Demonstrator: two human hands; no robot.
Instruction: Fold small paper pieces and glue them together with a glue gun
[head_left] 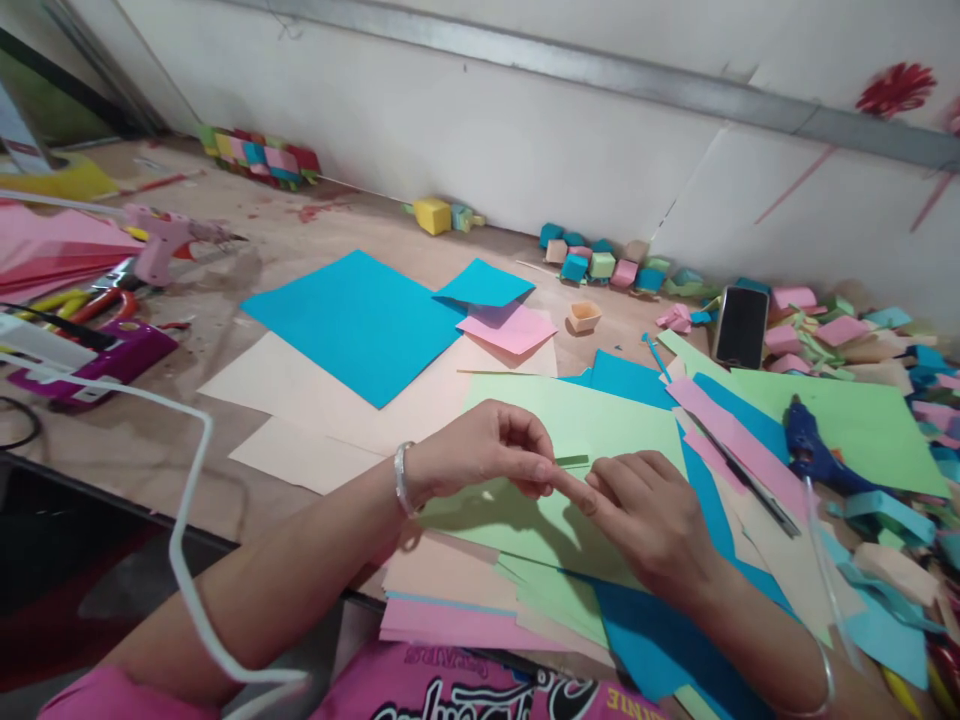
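While your left hand (491,455) pinches a small green strip (574,461) above the light green sheet (600,415), your right hand (651,510) touches the left with its index finger; I cannot tell whether it grips anything.

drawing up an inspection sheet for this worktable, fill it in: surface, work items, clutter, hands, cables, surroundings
Surface: brown tabletop, red stains toward the wall.
Work items: small green strip at the fingertips, above a light green sheet; large blue sheet beyond.
Clutter: paper pieces heaped at the right; phone among papers; pink glue gun left, blue glue gun right.
Hands: left hand and right hand meet at the fingertips; which one grips the strip is unclear.
Cables: white cord crosses the view of the left forearm; pale cord below the blue glue gun.
Surroundings: white wall with metal rail.
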